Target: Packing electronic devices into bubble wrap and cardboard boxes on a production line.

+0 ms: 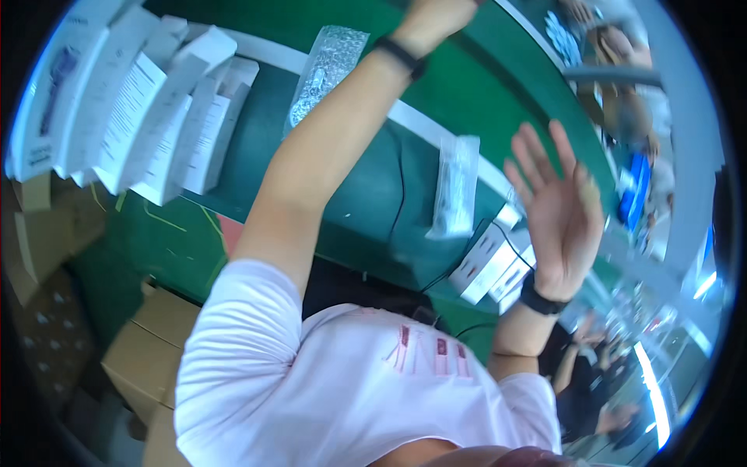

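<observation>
White cartons (134, 117), 10 o'clock, open | bubble-wrapped packet (334, 64), 11 o'clock, unboxed | right hand (560, 222) spread, empty | left hand (440, 14) cropped, grip unreadable

A long dark-green bench (358, 210) bordered by a pale straight strip (420, 122) stands over a green floor (148, 253) with thin yellow lines (165, 219), while a glowing white tube light (654, 393) shines at lower right

The shirt (366, 389) is white with pink markings, the bench (354, 210) green, the boxes (484, 265) white.
</observation>
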The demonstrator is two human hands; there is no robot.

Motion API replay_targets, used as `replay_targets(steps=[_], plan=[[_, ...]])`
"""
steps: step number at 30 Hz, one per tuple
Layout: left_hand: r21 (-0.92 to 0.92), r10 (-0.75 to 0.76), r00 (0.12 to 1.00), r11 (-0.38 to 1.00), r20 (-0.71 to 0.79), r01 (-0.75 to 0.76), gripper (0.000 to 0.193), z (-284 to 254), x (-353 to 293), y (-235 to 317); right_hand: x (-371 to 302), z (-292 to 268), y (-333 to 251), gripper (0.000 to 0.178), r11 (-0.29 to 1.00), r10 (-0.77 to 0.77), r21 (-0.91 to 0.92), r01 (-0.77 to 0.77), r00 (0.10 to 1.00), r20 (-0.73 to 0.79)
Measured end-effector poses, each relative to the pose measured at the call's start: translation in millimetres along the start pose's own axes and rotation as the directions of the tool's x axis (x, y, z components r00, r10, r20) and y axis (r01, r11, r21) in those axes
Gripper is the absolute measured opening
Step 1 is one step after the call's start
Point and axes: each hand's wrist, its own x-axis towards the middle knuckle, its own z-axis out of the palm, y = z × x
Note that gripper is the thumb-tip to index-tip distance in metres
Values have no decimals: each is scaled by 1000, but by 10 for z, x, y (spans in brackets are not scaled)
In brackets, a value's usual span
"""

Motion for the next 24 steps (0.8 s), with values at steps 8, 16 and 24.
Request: replay_targets(steps=[8,16,24], plan=[[989,-100,994,138,-42,55,77,-1756,-1658,-420,-2096,-589,-1058,83,882,-430,-310,356,876,-218],[996,-50,999,86,3,2,72,-1583,-1952,-551,-2024,-4451,-1335,21,553,-822,-712,434,143,-551],[594,-75,626,419,776,-687,46,645,-2839,203,64,-4464,-608,56,-25,-744,-998,-51,668,-16]])
